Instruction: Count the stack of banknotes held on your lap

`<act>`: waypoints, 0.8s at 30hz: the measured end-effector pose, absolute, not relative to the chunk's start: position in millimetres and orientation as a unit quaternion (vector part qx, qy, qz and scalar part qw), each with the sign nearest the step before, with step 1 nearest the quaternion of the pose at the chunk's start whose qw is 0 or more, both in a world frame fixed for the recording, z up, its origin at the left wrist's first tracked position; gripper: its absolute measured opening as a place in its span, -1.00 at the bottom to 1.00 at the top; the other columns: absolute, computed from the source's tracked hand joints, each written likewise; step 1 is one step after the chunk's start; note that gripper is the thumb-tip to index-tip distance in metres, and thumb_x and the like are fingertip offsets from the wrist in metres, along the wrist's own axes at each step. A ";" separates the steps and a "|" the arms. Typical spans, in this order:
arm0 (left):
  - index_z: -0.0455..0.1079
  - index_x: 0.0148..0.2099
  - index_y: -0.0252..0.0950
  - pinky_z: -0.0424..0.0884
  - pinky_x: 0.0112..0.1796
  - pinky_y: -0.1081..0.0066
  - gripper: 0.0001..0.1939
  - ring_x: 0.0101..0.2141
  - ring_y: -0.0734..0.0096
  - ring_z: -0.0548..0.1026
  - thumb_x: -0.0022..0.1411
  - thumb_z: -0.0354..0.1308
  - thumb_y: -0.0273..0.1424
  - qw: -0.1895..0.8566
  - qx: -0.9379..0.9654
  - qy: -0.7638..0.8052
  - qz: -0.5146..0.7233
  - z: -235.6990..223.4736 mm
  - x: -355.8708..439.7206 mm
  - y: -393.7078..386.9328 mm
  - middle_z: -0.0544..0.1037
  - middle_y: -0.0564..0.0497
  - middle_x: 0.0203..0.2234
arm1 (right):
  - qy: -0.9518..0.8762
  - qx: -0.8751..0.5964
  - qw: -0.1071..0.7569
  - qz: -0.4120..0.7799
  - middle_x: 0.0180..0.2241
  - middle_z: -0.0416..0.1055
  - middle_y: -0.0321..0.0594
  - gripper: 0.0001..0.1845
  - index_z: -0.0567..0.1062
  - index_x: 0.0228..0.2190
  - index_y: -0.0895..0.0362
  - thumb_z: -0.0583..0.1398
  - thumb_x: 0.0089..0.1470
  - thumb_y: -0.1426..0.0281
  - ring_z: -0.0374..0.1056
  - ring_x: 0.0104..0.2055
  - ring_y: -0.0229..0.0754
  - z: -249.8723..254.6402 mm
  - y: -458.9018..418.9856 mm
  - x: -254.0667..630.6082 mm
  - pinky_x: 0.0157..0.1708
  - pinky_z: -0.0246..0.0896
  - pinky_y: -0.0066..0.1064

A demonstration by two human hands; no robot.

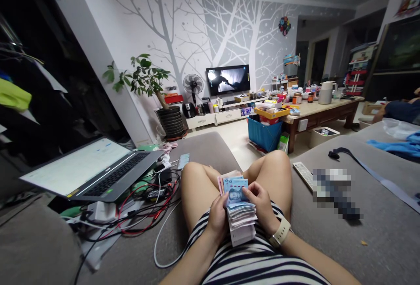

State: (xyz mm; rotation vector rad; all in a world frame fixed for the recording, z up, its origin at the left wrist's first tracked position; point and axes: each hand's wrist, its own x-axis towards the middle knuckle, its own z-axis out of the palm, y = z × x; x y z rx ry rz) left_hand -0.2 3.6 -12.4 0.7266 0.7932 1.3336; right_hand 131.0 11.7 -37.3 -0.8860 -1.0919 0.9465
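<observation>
I sit on a grey sofa with my knees drawn up. My left hand [217,216] grips the left edge of a thick stack of banknotes [240,211] held over my lap. My right hand [262,206] closes on the stack's right side, thumb on the top blue note. A few pink and blue notes fan up behind the stack. A pale watch band sits on my right wrist.
An open laptop [95,169] lies at my left above a tangle of cables and chargers [138,206]. A remote control [303,173] and a strap rest on the sofa to my right. Ahead stand a cluttered coffee table [323,108], a blue bin [264,134], a TV and a potted plant.
</observation>
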 end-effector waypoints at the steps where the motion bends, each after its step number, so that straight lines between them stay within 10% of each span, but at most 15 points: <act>1: 0.55 -0.25 -0.42 0.47 -0.15 0.19 -0.64 -0.28 0.04 0.61 -0.11 0.34 -0.29 0.653 0.315 0.348 0.594 -12.1 0.4 3.9 0.67 -0.14 -0.38 | -0.484 -0.389 0.662 0.419 -0.59 0.22 -0.37 -0.59 0.36 -0.58 0.13 0.31 -0.03 0.09 0.12 -0.50 -0.26 -35.7 10.3 131.0 -0.47 0.08 -0.43; 24: 0.55 -0.39 -0.34 0.44 -0.18 0.23 -0.76 -0.25 0.07 0.57 -0.10 0.28 -0.27 0.624 0.358 0.366 0.591 -15.0 -1.7 8.7 0.64 -0.07 -0.44 | -0.481 -0.305 0.665 0.483 -0.51 0.31 -0.33 -0.67 0.41 -0.49 0.13 0.27 0.04 0.13 0.20 -0.45 -0.24 -31.9 13.7 130.1 -0.41 0.16 -0.42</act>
